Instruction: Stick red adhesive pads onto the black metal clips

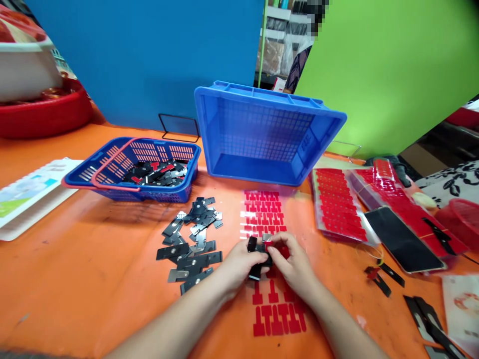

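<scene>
Over a sheet of red T-shaped stickers [277, 320], my left hand [236, 265] is closed around a few small black metal plates [255, 272]. My right hand [295, 264] meets it there, thumb and finger pinched at a small red sticker [268, 245] against one plate. The fingers partly cover both the plates and the sticker. To the left of my hands lies a loose pile of black and silver metal plates [200, 262]. More rows of red stickers show on the clear backing beyond my hands.
A blue basket [168, 193] holds plates, some with red on them. Behind my hands a large blue crate [258, 167] lies on its side. At right are packs of red stickers [339, 207], a dark phone [404, 240] and loose plates [430, 319]. Tubs [41, 117] stand far left.
</scene>
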Demonstrator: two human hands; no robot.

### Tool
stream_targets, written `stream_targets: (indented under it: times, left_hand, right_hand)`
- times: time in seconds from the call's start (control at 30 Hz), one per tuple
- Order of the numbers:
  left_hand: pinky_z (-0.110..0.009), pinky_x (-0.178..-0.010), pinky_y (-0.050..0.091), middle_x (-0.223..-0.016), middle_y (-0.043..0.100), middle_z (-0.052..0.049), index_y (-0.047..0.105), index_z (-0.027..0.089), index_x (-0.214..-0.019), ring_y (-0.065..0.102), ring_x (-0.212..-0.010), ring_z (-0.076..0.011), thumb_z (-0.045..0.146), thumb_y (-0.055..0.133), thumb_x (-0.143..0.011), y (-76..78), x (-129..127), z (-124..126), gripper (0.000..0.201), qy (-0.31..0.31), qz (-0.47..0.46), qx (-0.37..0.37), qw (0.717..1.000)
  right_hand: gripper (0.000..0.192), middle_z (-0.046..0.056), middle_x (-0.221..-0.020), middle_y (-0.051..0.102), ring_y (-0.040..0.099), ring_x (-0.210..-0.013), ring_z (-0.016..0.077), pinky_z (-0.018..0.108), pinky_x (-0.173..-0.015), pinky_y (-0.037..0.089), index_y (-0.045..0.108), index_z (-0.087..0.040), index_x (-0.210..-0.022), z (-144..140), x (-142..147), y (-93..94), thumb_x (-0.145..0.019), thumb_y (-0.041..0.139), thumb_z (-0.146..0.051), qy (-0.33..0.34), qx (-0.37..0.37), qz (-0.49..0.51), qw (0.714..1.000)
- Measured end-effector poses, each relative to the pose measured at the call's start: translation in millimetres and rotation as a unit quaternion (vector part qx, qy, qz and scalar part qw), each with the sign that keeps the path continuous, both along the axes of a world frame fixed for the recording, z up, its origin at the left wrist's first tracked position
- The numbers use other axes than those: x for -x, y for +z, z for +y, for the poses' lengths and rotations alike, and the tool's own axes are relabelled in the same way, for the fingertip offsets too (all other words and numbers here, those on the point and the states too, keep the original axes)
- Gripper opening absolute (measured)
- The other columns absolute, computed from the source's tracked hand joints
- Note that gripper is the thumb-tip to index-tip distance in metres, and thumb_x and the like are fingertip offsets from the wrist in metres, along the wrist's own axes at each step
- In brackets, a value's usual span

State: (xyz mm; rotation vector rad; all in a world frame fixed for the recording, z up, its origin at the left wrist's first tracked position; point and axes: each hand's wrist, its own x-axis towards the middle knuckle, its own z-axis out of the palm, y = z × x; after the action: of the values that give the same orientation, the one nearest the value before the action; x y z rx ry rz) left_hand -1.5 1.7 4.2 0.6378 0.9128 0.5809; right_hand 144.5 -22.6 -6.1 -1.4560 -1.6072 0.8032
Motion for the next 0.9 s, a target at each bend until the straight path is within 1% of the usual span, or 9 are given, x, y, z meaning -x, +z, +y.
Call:
stream_targets:
  times: [0.33, 0.53, 0.73, 0.9]
  left_hand:
    - [-0.029, -0.068, 0.047, -0.071, 0.056, 0.000, 0.058, 0.015, -0.082, 0.056, -0.063, -0.0109, 0.017, 0.061, -0.063, 2.2, -0.5, 0.0, 0.019, 0.004, 0.005, -0.002, 1.000]
    - [-0.031, -0.070, 0.047, -0.071, 0.055, 0.000, 0.058, 0.014, -0.083, 0.055, -0.063, -0.0107, 0.016, 0.060, -0.064, 2.6, -0.6, 0.3, 0.019, -0.004, 0.015, -0.002, 1.000]
    - [-0.031, -0.073, 0.046, -0.075, 0.056, -0.001, 0.058, 0.013, -0.083, 0.055, -0.070, -0.0120, 0.014, 0.059, -0.065, 3.8, -0.5, 0.7, 0.018, -0.005, 0.007, -0.013, 1.000]
    - [-0.029, -0.071, 0.047, -0.070, 0.055, 0.000, 0.057, 0.014, -0.079, 0.054, -0.066, -0.0104, 0.013, 0.058, -0.065, 1.9, -1.0, 0.4, 0.014, -0.007, 0.005, -0.019, 1.000]
  right_hand:
    - [0.010, 0.002, -0.085, 0.057, 0.055, -0.080, 0.0156, 0.029, -0.072, 0.044, 0.049, -0.021, -0.087, -0.2, -0.4, 0.4, -0.078, 0.047, -0.017, 0.007, -0.002, -0.008, 1.000]
    - [0.010, 0.001, -0.084, 0.057, 0.055, -0.077, 0.0152, 0.028, -0.069, 0.043, 0.049, -0.022, -0.085, -0.2, 0.1, 1.0, -0.078, 0.047, -0.015, 0.015, -0.008, -0.026, 1.000]
    - [0.007, 0.001, -0.083, 0.058, 0.054, -0.076, 0.0155, 0.028, -0.068, 0.043, 0.050, -0.021, -0.083, -0.3, -0.1, 1.1, -0.078, 0.047, -0.016, 0.024, -0.023, -0.073, 0.997]
    - [0.008, 0.002, -0.081, 0.058, 0.053, -0.074, 0.0163, 0.029, -0.067, 0.042, 0.051, -0.021, -0.082, 0.5, -0.7, 7.1, -0.078, 0.046, -0.015, 0.060, -0.035, -0.125, 0.990]
